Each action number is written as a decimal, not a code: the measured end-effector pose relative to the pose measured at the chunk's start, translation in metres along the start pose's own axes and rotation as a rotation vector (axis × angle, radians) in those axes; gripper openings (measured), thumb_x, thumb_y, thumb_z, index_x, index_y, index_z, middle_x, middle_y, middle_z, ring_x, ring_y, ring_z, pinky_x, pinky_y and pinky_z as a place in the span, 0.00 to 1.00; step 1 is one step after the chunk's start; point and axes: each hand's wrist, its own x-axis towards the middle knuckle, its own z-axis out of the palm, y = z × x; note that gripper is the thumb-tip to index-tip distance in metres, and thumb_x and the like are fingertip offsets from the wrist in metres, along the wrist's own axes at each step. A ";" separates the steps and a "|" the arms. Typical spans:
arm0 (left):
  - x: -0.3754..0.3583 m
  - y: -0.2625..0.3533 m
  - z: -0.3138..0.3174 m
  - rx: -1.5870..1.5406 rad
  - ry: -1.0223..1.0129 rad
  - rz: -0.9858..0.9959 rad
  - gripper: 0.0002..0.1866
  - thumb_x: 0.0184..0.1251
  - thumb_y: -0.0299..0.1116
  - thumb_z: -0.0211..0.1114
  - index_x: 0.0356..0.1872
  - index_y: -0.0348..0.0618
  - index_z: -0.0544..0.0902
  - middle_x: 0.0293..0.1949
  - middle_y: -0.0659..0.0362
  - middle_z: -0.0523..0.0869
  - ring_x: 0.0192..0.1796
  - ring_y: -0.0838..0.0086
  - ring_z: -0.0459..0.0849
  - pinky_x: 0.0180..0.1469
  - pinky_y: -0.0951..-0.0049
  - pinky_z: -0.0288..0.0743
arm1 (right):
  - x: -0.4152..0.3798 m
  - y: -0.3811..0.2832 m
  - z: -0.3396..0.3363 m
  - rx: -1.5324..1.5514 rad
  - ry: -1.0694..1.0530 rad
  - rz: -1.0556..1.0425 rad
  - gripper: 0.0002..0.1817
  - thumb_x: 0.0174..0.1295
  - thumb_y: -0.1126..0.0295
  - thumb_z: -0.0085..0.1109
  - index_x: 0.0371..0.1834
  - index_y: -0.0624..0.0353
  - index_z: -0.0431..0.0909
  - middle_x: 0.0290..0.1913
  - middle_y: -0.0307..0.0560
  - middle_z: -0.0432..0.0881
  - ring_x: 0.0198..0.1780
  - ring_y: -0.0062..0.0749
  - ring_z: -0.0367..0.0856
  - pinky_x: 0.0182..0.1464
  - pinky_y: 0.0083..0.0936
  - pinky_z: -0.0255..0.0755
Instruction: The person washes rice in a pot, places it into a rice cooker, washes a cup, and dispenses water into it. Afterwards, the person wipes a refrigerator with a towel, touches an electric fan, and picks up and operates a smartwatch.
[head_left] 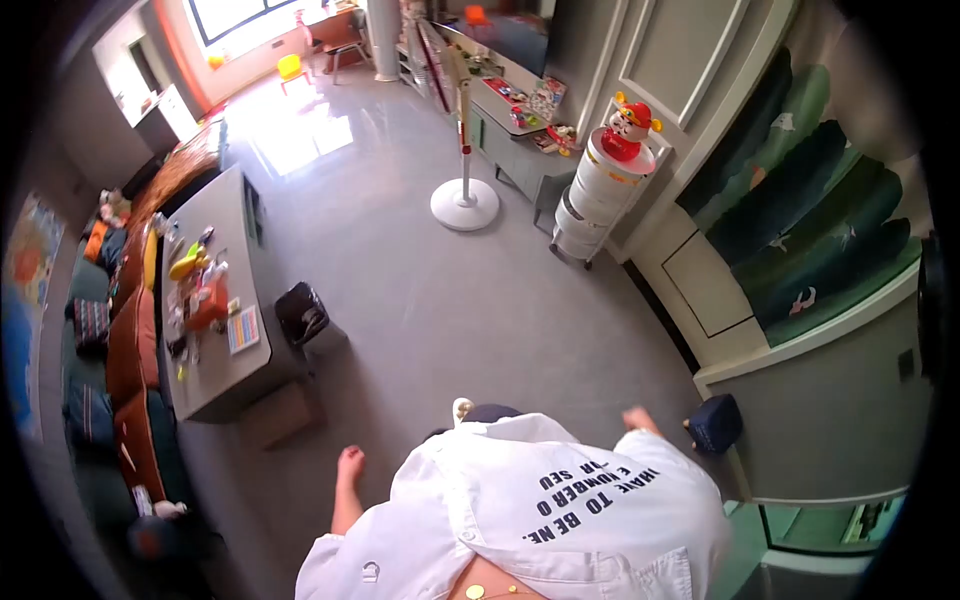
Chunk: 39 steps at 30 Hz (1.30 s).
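My left hand (350,462) hangs over the grey floor to the left of my white shirt (500,490). Its fingers look curled in, and nothing shows in them. Out to the right, my right hand (637,418) is small and blurred, so its fingers cannot be made out. A dark blue stool (716,423) stands nearest to it, apart from the hand. Neither hand touches any object that I can see. A black-lined trash bin (302,314) is on the floor ahead of my left hand.
A grey coffee table (225,375) with several small items stands left, before a sofa (135,340). Ahead is a white stand with a round base (465,205). A white rolling cabinet (600,190) carrying a red figurine (625,135) and a low TV cabinet (510,145) line the right.
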 end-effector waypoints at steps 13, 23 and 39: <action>0.215 0.130 -0.095 0.153 0.000 0.334 0.05 0.58 0.33 0.62 0.32 0.44 0.78 0.28 0.58 0.76 0.33 0.71 0.76 0.35 0.68 0.70 | -0.087 -0.683 -0.262 0.314 0.136 -1.186 0.16 0.62 0.62 0.56 0.47 0.63 0.77 0.42 0.54 0.83 0.44 0.43 0.82 0.47 0.34 0.74; 0.672 0.558 -0.134 0.218 -0.023 0.194 0.17 0.62 0.34 0.60 0.51 0.41 0.77 0.30 0.63 0.78 0.26 0.79 0.75 0.23 0.79 0.67 | 0.075 -0.604 -0.181 0.040 0.145 -0.153 0.18 0.58 0.55 0.58 0.42 0.58 0.82 0.37 0.52 0.85 0.38 0.43 0.83 0.41 0.39 0.77; 0.893 1.059 0.052 0.035 -0.522 0.429 0.29 0.71 0.55 0.52 0.66 0.50 0.66 0.61 0.56 0.74 0.60 0.63 0.74 0.58 0.60 0.69 | 0.182 -0.865 -0.270 0.525 0.259 -0.162 0.17 0.62 0.54 0.55 0.35 0.58 0.80 0.31 0.49 0.83 0.32 0.39 0.81 0.35 0.35 0.75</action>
